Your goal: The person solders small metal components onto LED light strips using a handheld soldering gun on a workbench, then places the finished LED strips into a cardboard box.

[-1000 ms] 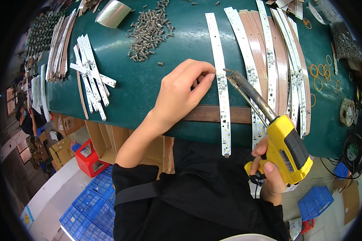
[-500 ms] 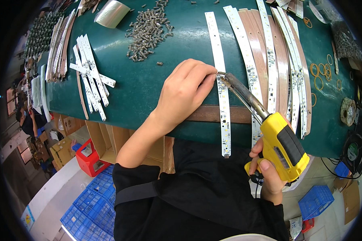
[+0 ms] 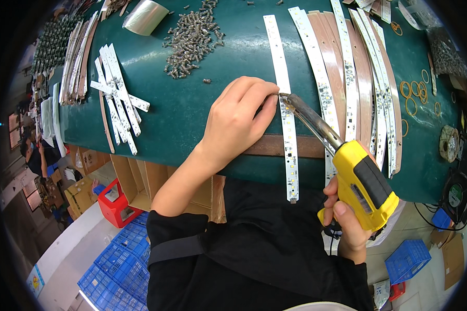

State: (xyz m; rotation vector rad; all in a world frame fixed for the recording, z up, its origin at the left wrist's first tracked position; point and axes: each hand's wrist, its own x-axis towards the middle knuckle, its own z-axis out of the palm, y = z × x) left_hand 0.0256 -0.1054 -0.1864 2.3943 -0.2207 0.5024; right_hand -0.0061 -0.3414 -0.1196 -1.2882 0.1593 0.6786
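My right hand [image 3: 352, 223] is wrapped round the grip of a yellow and black soldering gun [image 3: 362, 184]. The gun's dark tip reaches up and left to the edge of a white LED circuit strip [image 3: 290, 150]. That strip lies lengthwise over a brown wooden bar [image 3: 308, 146], its near end jutting past the table edge. Beside the tip, my left hand [image 3: 239, 111] has thumb and forefinger pinched together against the strip's left side. Whatever lies between those fingertips is too small or hidden to name.
More LED strips and brown strips [image 3: 365, 88] lie to the right, near several rubber bands [image 3: 415, 90]. A heap of small metal parts [image 3: 189, 44] sits at the back, with a tape roll [image 3: 145, 17] beside it. Shorter strips [image 3: 118, 96] are piled left on the green table [image 3: 166, 124].
The soldering gun's body and my right hand have shifted slightly up and left. The tip stays at the same spot by my left fingertips, and the LED strip is almost unmoved.
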